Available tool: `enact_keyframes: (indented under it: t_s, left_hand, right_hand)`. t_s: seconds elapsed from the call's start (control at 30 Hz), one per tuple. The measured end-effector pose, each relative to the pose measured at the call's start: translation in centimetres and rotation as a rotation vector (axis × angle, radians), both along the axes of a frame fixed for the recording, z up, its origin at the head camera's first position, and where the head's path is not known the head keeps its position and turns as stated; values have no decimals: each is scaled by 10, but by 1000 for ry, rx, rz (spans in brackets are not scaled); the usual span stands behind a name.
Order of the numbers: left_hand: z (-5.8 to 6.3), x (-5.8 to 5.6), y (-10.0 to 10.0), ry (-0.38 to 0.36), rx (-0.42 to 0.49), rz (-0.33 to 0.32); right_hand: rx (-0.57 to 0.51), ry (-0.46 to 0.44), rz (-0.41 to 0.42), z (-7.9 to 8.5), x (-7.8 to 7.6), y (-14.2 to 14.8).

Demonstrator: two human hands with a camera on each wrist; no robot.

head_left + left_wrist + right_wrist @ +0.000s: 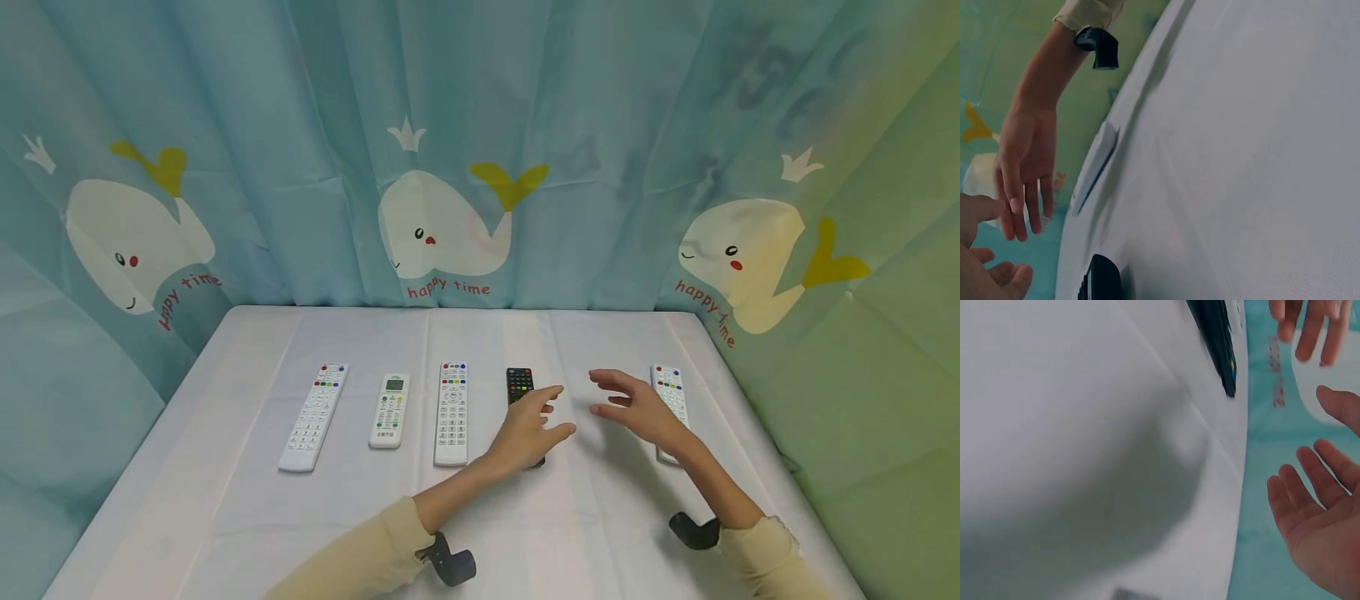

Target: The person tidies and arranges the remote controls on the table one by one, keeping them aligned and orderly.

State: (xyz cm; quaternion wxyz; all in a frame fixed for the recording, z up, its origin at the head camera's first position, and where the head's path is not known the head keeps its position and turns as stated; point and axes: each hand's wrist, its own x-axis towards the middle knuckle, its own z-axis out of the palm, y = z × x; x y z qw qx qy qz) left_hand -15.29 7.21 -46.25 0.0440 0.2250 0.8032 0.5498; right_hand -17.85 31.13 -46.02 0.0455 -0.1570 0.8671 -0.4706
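Over the black remote control (519,382) I see my left hand (522,429), its fingers loosely spread and nothing in them. It hides the middle of that remote in the head view. My right hand (636,408) hovers just left of the rightmost white remote control (670,387), partly covering it, fingers apart and holding nothing. The two hands face each other across a small gap. In the left wrist view, the black remote (1104,278) lies below the left hand (985,262). The right wrist view has the right palm (1322,525) raised above the table.
Left of the hands, a row holds a long white remote (313,419), a short white remote with a small screen (389,412) and another white remote (452,414). All lie on a white-covered table (247,517). Whale-printed curtains (600,100) enclose its back and sides.
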Motion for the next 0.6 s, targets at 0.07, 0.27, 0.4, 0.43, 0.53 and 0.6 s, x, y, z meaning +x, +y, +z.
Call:
enact_keyframes:
  t_s: [0.07,0.27,0.4,0.43,0.53,0.6]
  left_hand:
    - [0,1,5,2,-2,-7]
    - [2,3,20,28,-20,-38]
    - [1,4,31,49,-27,-55]
    - [1,5,33,54,-29,-59]
    - [-2,6,41,79,-40,-72]
    - [-3,6,46,92,-49,-77]
  right_hand:
    - [5,11,4,3,-3,8]
    - [53,3,-1,13,-9,32]
    - [81,-5,-6,18,-13,46]
    - [87,-6,-8,19,-14,49]
    - [106,-10,-14,19,-18,58]
    - [115,-18,-15,18,-21,65]
